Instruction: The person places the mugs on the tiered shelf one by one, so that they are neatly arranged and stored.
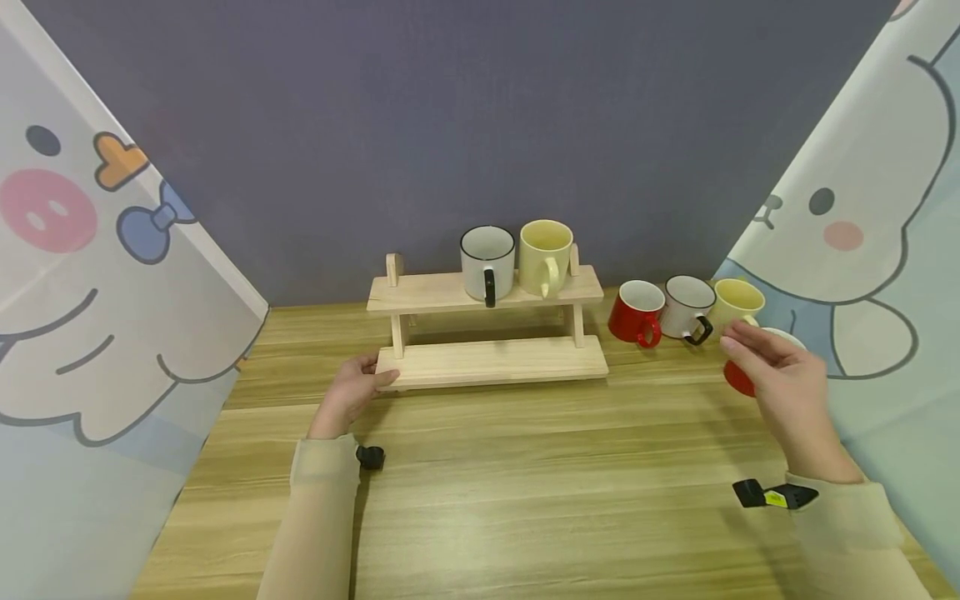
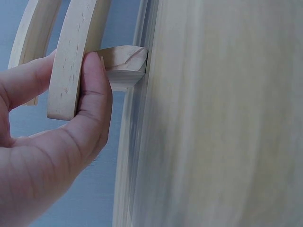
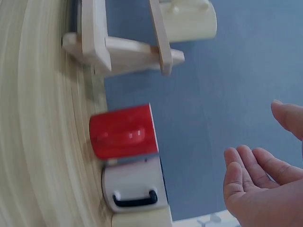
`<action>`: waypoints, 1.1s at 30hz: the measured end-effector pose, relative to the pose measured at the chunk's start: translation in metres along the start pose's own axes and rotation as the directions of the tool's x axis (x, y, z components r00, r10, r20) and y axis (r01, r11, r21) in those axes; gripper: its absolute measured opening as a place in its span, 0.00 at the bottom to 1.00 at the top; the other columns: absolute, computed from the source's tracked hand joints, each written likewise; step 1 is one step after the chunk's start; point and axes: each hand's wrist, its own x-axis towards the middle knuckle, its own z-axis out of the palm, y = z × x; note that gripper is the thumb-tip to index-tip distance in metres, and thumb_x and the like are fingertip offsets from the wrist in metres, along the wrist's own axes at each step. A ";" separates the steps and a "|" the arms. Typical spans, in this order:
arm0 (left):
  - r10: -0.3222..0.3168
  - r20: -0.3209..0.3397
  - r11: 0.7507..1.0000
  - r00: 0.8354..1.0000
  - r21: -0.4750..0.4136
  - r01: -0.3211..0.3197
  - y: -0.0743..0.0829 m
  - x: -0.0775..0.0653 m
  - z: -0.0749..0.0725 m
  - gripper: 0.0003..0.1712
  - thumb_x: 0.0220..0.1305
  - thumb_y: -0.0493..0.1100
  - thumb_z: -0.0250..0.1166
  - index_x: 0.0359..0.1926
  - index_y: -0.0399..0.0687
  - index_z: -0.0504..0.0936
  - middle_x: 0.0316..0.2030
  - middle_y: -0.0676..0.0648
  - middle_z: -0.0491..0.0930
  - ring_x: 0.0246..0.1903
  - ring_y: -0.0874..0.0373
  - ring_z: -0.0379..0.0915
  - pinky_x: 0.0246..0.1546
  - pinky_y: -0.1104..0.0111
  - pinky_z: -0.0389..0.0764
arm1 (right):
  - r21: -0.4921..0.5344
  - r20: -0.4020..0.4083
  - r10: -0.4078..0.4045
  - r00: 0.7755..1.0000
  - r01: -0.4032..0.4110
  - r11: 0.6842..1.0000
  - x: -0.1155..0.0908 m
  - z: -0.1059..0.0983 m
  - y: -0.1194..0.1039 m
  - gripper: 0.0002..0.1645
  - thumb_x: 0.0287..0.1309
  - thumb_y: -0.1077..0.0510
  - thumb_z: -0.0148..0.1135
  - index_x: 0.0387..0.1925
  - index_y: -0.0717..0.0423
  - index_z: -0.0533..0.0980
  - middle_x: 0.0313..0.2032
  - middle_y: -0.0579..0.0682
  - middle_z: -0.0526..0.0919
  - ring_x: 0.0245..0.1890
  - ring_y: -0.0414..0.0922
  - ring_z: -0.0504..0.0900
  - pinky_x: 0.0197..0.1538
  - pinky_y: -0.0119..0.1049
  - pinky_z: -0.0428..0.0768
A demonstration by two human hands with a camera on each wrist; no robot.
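A left hand [image 1: 351, 393] pinches a wooden rack [image 1: 491, 363] between thumb and fingers. The right hand [image 1: 787, 387] (fingers together, thumb apart) hovers near the rightmost red mug [image 1: 738, 381].

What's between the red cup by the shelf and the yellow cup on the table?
One white, black-handled mug stands between them, as the head view shows.

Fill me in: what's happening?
A person's left hand grips the lower left end of a wooden rack. The right hand, holding nothing, partly hides a red mug in the head view. A white mug and a yellow mug stand on the upper shelf. Three more mugs stand right of the rack.
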 end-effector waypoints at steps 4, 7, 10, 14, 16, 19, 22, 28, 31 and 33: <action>-0.008 -0.008 1.000 1.000 -0.007 0.008 0.000 0.000 0.000 0.44 0.73 0.41 0.66 0.76 0.28 0.51 0.61 0.33 0.65 0.55 0.45 0.69 0.60 0.52 0.72 | -0.004 -0.023 0.015 1.000 -0.015 1.000 -0.001 -0.014 0.003 0.24 0.60 0.64 0.74 0.58 0.61 0.82 0.44 0.40 0.88 0.45 0.32 0.83 0.44 0.20 0.77; -0.001 -0.006 1.000 1.000 -0.005 0.001 0.001 0.000 0.000 0.44 0.73 0.41 0.65 0.76 0.27 0.51 0.60 0.33 0.65 0.54 0.46 0.70 0.60 0.52 0.72 | -0.043 -0.034 0.052 0.998 -0.053 0.998 -0.002 -0.024 0.004 0.26 0.61 0.61 0.74 0.60 0.60 0.81 0.44 0.37 0.87 0.45 0.31 0.82 0.40 0.20 0.78; 0.007 -0.007 1.000 1.000 -0.007 -0.007 0.000 0.001 0.001 0.44 0.73 0.39 0.66 0.76 0.25 0.51 0.59 0.33 0.66 0.52 0.47 0.71 0.58 0.54 0.74 | -0.118 -0.064 0.084 0.994 -0.092 0.989 -0.002 -0.035 0.004 0.28 0.62 0.58 0.73 0.63 0.58 0.79 0.44 0.33 0.86 0.47 0.30 0.80 0.41 0.19 0.77; 0.019 -0.013 1.000 1.000 -0.012 -0.019 -0.001 0.002 0.002 0.42 0.73 0.38 0.65 0.75 0.24 0.52 0.59 0.33 0.66 0.51 0.48 0.72 0.55 0.58 0.77 | -0.131 -0.093 0.102 0.990 -0.114 0.985 -0.002 -0.051 0.006 0.29 0.63 0.58 0.72 0.64 0.57 0.78 0.44 0.31 0.86 0.48 0.30 0.78 0.44 0.15 0.72; 0.022 -0.016 1.000 1.000 -0.007 -0.022 -0.001 0.002 0.002 0.42 0.73 0.38 0.65 0.75 0.23 0.52 0.59 0.33 0.66 0.51 0.49 0.72 0.54 0.59 0.77 | -0.097 -0.098 0.117 0.988 -0.126 0.987 -0.002 -0.059 0.008 0.28 0.63 0.59 0.72 0.64 0.57 0.79 0.43 0.32 0.86 0.47 0.29 0.78 0.44 0.15 0.72; 0.021 -0.022 1.000 1.000 0.000 -0.021 -0.001 0.002 0.002 0.42 0.73 0.38 0.65 0.75 0.23 0.52 0.59 0.33 0.66 0.50 0.49 0.72 0.54 0.58 0.76 | -0.139 -0.129 0.145 0.981 -0.162 0.977 -0.004 -0.069 0.010 0.30 0.63 0.56 0.72 0.66 0.55 0.77 0.44 0.30 0.84 0.48 0.29 0.77 0.46 0.15 0.71; 0.019 -0.021 1.000 1.000 0.005 -0.019 -0.001 0.002 0.002 0.43 0.73 0.39 0.65 0.75 0.24 0.51 0.59 0.33 0.65 0.51 0.48 0.71 0.57 0.54 0.75 | -0.211 -0.179 0.167 0.970 -0.204 0.956 -0.005 -0.077 0.013 0.34 0.63 0.52 0.72 0.69 0.53 0.75 0.46 0.29 0.82 0.49 0.28 0.76 0.49 0.15 0.70; 0.020 -0.019 1.000 1.000 0.024 -0.020 0.000 0.001 0.001 0.43 0.74 0.39 0.64 0.75 0.24 0.50 0.61 0.32 0.65 0.52 0.47 0.70 0.59 0.52 0.73 | -0.204 -0.239 0.186 0.953 -0.236 0.950 -0.007 -0.087 0.018 0.36 0.61 0.52 0.75 0.69 0.54 0.75 0.42 0.28 0.82 0.47 0.28 0.75 0.43 0.14 0.71; 0.022 -0.018 0.999 1.000 0.024 -0.021 0.000 0.000 0.002 0.43 0.74 0.39 0.64 0.75 0.24 0.50 0.60 0.33 0.65 0.52 0.48 0.70 0.58 0.52 0.73 | -0.303 -0.270 0.197 0.942 -0.277 0.912 -0.007 -0.091 0.023 0.39 0.62 0.48 0.73 0.71 0.55 0.72 0.42 0.26 0.78 0.46 0.28 0.72 0.40 0.14 0.70; 0.021 -0.016 1.000 1.000 0.020 -0.021 0.000 0.001 0.002 0.43 0.73 0.39 0.64 0.75 0.24 0.51 0.60 0.33 0.65 0.52 0.48 0.71 0.58 0.52 0.73 | -0.323 -0.291 0.215 0.932 -0.307 0.895 -0.007 -0.096 0.029 0.40 0.62 0.46 0.73 0.71 0.55 0.71 0.41 0.26 0.77 0.47 0.29 0.71 0.38 0.14 0.70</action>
